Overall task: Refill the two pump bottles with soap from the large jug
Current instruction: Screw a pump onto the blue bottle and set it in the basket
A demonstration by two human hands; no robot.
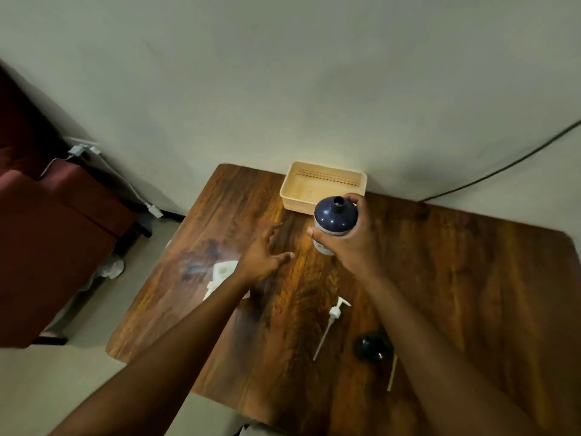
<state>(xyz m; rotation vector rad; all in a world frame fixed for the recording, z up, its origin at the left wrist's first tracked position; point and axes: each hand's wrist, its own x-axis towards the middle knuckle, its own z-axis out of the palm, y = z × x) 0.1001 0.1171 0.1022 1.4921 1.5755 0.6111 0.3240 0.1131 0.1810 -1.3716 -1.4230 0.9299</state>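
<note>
Forearms: two, bare, reaching in from the near edge over the wooden table point(471, 278).

Second pump bottle point(372, 345): dark, near the table's front right, partly hidden by the right forearm. Whether it is standing or lying, I cannot tell. A pale stick or tube point(392, 372) shows just beside it, mostly covered by the same arm.

Pump head point(333, 319): white, with its long dip tube, lying flat on the table between the two forearms, nozzle toward the wall, tube end toward the near edge. Detached from any bottle.

Large jug point(223, 272): white, blurred, on the left part of the table, partly hidden beneath the left wrist and forearm. Only its top surface shows, and no cap detail can be made out.

Left hand point(262, 258): held above the table, fingers spread and relaxed, thumb out to the right; it grips nothing.

Right hand point(349, 237): wrapped round the pump bottle point(334, 215), thumb across the near side, fingers curled round the far side. Bottle upright, dark blue shoulder over a white body, neck open with no pump fitted.

Basket point(323, 171): cream plastic, perforated walls, standing at the table's far edge against the wall, just behind the held bottle.

Off the table, left: dark red furniture point(47, 247) and white cables point(125, 184).
</note>
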